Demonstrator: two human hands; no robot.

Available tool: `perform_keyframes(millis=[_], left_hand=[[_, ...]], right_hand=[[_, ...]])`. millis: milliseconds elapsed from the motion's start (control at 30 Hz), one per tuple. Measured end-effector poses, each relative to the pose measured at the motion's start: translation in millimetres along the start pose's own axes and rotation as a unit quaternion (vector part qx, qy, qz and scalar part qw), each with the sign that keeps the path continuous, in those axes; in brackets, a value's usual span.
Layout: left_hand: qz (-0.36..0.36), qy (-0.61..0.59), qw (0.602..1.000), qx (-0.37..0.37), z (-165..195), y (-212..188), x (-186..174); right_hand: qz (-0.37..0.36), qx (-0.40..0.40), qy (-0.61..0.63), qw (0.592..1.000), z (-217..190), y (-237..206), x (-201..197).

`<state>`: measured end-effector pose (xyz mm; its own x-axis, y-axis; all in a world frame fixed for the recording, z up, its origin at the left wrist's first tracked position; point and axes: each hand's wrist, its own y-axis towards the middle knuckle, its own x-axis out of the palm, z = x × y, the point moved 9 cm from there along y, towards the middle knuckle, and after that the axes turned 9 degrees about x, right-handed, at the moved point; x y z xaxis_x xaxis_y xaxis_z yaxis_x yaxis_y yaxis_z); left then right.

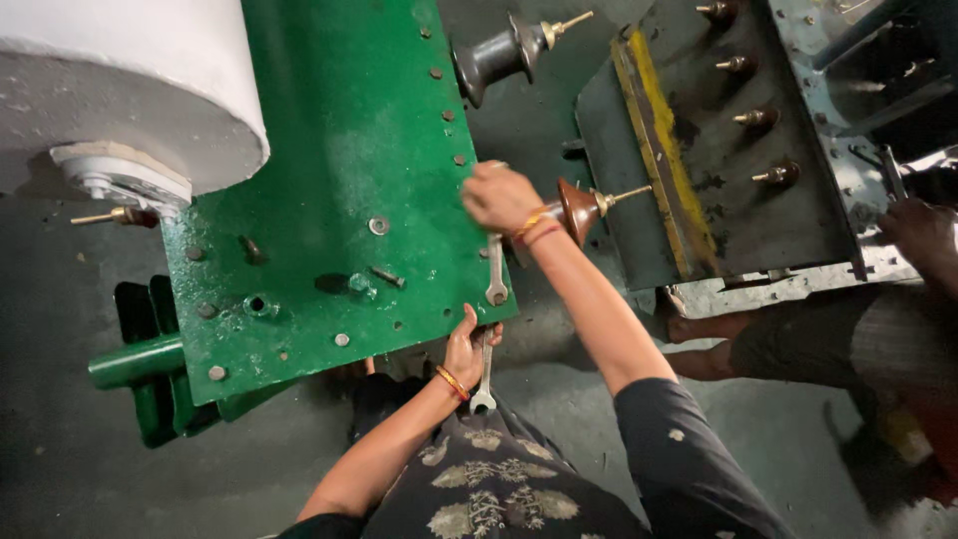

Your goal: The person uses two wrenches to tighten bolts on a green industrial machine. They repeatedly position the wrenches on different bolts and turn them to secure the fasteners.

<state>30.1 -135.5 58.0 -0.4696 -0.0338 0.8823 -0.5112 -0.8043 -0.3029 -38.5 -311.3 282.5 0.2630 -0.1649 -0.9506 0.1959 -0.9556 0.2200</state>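
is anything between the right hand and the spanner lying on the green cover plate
Nothing visible. The right hand rests at the edge of the green cover plate, just above the spanner lying there; only bare plate shows between them.

No pkgs, labels, signs or screens in view.
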Motion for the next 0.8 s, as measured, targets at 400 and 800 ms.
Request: perform_keyframes(millis=[400,800], left_hand=[[0.001,0.017,0.999,0.040,-2.2,12.1,-15.4],[0.027,-0.075,0.992,-0.094,-6.4,-10.2,-3.2]], right_hand=[[-0.036,0.202,-0.021,0.978,15.4,-295.8,6.2],[0.028,-0.252,-0.023,0.967,-182.6,-106.7,22.1]])
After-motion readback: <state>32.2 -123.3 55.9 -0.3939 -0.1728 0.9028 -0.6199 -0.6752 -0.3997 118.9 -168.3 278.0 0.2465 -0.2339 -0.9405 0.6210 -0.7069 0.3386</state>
